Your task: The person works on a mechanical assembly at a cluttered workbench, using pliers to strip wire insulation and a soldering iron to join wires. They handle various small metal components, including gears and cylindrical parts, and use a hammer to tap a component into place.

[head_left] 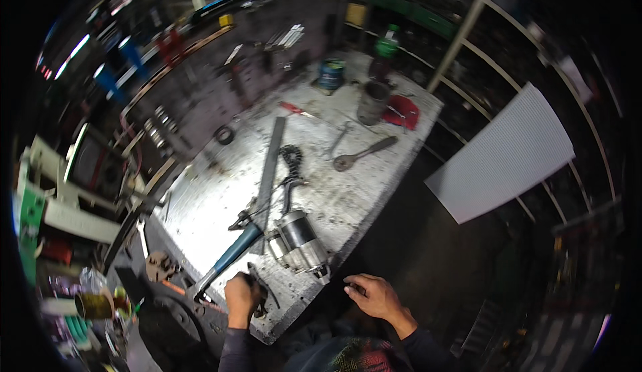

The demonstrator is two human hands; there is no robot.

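Left hand (242, 297) partly hides a dark, indistinct object (260, 310).

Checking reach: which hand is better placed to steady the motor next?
Probably the right hand: it's close to the motor's narrow end, just off the bench edge. The left hand looks occupied, closed around a dark piece.

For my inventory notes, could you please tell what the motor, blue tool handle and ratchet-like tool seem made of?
The motor: probably metal; its silver section gleams, while the dark section may be painted.
The blue tool handle: perhaps plastic or rubber, given its even colour; painted metal is also possible.
The ratchet-like tool: probably steel, dull finish, judging by its grey look.
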